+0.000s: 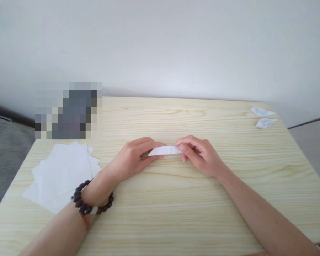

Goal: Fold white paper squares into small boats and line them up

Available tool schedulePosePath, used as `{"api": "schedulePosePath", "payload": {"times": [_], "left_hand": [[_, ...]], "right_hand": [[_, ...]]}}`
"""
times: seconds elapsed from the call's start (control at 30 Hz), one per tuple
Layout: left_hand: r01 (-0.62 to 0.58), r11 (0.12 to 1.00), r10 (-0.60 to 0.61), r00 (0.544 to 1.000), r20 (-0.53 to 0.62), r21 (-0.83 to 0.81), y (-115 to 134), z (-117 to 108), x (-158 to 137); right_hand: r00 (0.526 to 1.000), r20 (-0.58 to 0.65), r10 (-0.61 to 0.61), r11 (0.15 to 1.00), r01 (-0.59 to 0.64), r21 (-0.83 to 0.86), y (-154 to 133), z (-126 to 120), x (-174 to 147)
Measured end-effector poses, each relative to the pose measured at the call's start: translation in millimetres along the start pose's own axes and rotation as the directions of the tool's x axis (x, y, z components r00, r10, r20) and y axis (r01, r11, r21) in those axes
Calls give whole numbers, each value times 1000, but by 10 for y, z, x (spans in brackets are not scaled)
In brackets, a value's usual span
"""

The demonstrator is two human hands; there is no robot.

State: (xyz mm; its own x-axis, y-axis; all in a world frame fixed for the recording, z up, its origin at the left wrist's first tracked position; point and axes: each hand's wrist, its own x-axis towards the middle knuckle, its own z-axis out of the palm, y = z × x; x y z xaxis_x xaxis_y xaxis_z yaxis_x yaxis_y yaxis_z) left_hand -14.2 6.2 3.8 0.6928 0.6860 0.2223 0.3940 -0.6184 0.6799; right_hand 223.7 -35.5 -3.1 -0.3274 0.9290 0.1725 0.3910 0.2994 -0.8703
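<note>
A narrow strip of folded white paper point(167, 150) spans the gap between my two hands, over the middle of the table. My left hand point(137, 153) grips its left end, with the thumb along the near edge and the fingers along the far edge. At the other end, my right hand point(199, 153) pinches the paper between thumb and fingers. The fingers hide part of each end. A dark beaded bracelet point(81, 204) circles my left wrist.
Loose white paper sheets point(66, 170) lie in a spread pile on the left of the wooden table point(176, 213). Two folded paper pieces point(262, 111) rest near the far right corner. A pixelated dark object point(72, 113) is at the back left. A pale wall point(176, 46) rises behind.
</note>
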Motion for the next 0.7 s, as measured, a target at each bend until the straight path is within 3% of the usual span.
{"api": "schedulePosePath", "payload": {"times": [0.3,0.47,0.7], "left_hand": [[-110,994,111,994,-15,20,38,-20,23],[-123,990,126,991,-39,66,29,25,14],[-180,977,186,981,-50,113,-2,79,2]], "right_hand": [[990,-28,-140,977,134,-163,-14,36,7],[963,-14,-269,928,255,-271,-19,60,13],[937,7,-350,868,327,-374,30,101,-5]]}}
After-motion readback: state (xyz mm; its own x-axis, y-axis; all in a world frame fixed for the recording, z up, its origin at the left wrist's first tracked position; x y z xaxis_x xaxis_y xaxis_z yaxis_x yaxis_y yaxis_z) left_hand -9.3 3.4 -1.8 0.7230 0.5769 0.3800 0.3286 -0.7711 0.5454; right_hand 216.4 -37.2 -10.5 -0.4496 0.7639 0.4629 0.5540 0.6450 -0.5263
